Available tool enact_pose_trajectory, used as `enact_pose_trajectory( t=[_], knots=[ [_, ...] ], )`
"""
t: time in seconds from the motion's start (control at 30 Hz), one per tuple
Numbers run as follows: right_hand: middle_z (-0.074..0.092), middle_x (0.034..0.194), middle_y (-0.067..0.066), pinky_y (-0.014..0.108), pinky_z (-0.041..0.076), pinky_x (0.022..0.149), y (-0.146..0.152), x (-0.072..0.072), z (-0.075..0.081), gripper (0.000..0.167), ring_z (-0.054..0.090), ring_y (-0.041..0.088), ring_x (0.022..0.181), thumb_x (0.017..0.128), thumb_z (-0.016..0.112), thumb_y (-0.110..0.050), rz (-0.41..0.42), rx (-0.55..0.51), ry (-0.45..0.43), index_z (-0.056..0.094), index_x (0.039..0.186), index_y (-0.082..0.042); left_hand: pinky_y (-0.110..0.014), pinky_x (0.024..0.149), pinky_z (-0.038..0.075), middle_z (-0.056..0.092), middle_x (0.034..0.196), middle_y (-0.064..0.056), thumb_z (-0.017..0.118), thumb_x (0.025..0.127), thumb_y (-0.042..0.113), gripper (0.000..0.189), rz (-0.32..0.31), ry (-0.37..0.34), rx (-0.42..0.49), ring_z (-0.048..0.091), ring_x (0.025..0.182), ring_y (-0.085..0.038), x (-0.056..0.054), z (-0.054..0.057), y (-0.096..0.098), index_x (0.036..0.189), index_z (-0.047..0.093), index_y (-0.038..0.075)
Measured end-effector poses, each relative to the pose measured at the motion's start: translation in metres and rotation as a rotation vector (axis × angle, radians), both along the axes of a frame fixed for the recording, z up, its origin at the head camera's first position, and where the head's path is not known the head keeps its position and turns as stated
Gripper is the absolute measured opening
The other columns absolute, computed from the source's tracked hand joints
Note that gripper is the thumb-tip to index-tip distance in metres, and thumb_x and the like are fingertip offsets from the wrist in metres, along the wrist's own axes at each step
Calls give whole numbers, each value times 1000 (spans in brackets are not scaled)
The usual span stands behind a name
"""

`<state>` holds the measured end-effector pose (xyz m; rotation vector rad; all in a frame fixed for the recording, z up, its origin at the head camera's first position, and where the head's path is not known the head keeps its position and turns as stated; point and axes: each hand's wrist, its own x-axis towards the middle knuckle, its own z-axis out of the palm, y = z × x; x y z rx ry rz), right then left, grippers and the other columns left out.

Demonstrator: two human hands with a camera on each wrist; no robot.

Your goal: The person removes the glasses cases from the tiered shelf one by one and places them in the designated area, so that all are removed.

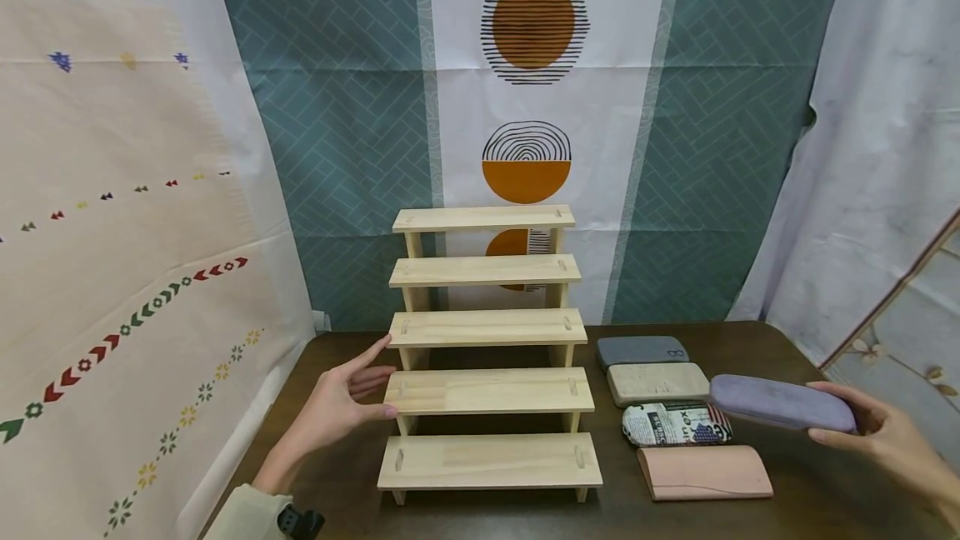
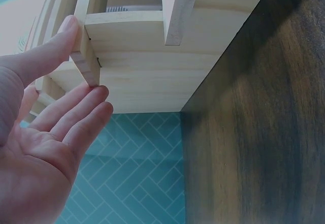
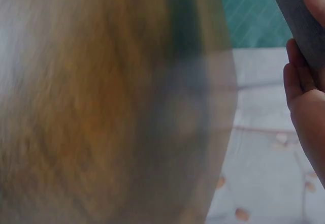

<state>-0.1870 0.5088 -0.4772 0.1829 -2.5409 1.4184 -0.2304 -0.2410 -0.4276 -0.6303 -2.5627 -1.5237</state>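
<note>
A light wooden five-step display rack stands on the dark table. My left hand is at its left side, fingers fairly straight; the thumb touches the second step from the bottom and the index fingertip is at the third. In the left wrist view, the thumb and fingertips of that hand meet the end of a step board. My right hand holds a lavender glasses case by its right end, raised off the table. In the right wrist view, the case shows only partly.
Right of the rack, several cases lie in a column: a grey-blue glasses case, a cream case, a newsprint-patterned case and a pink case. Patterned cloths hang behind and at both sides of the table.
</note>
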Motion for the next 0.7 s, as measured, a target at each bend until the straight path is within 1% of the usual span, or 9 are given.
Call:
enact_pose_trajectory(
  t=[0.07,0.13,0.2,0.23,0.3,0.4,0.53,0.63,0.7],
  knots=[
    [56,119,-35,13,52,72,8,2,-5,58,57,-12,99,96,77,-1,-35,14,-25,58,149,-16,-50,100,56,66,137,-23,95,77,8,103,-1,3,1,66,125,-37,0,-1,0,164,42,22],
    [48,119,-40,10,48,72,15,3,-11,59,50,-19,100,97,79,-8,-70,27,-53,57,150,-20,-50,100,56,66,136,-22,96,76,8,104,2,4,5,66,125,-36,-1,-1,0,164,42,22],
    [43,117,-43,8,46,71,22,5,-17,61,46,-23,99,96,81,-11,-104,48,-60,57,151,-21,-49,100,56,67,136,-21,96,76,8,106,0,10,2,66,125,-35,-2,-2,0,165,41,23],
    [41,117,-44,7,44,71,26,6,-21,61,43,-25,99,95,82,-14,-120,53,-66,57,150,-24,-47,100,57,67,136,-21,96,76,9,106,-2,15,-1,66,125,-35,-2,-2,-1,165,40,22],
    [40,116,-45,5,42,72,31,7,-26,62,41,-27,99,94,83,-14,-136,53,-64,57,149,-25,-46,100,57,67,136,-20,96,75,8,107,2,14,-2,67,124,-34,-2,-3,-1,165,40,23],
    [41,115,-46,4,40,72,37,9,-31,61,41,-27,99,94,83,-14,-144,50,-69,58,147,-31,-46,100,57,67,136,-19,96,75,9,107,4,7,-5,67,124,-34,-2,-3,-1,165,40,24],
    [43,113,-45,6,44,71,41,10,-34,57,44,-24,98,94,83,-13,-137,58,-89,60,143,-32,-52,101,55,67,137,-19,97,75,10,107,3,-7,5,67,125,-33,-1,-3,-1,165,40,25],
    [44,112,-45,7,46,70,43,10,-35,55,45,-23,97,95,82,-14,-127,68,-112,61,144,-26,-53,101,54,66,137,-20,96,76,10,106,-2,-3,8,66,125,-35,-1,-3,0,165,41,25],
    [43,111,-46,6,45,70,45,10,-36,54,44,-24,97,96,81,-16,-127,73,-133,61,144,-26,-53,101,54,66,137,-21,96,76,10,105,-6,2,7,66,125,-35,-1,-3,0,165,41,23]
  ],
)
